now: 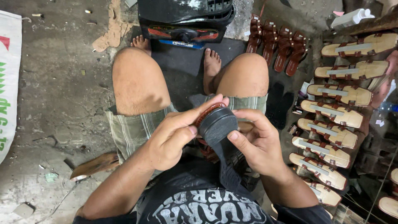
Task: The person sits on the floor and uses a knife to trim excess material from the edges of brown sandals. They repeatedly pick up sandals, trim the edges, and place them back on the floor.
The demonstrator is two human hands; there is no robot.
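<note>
I sit with bare knees apart and hold a sandal over my lap, its dark grey sole turned up and a reddish-brown edge showing at the heel. My left hand wraps the heel from the left, thumb pressed on the sole. My right hand grips the sandal from the right, its thumb on the sole's edge. The rest of the sandal runs down between my hands and is mostly hidden.
A row of several tan sandals with brown straps lies along the right. Several reddish-brown sandals stand at the top. A black machine sits between my feet. A white sack lies left, a white bottle top right.
</note>
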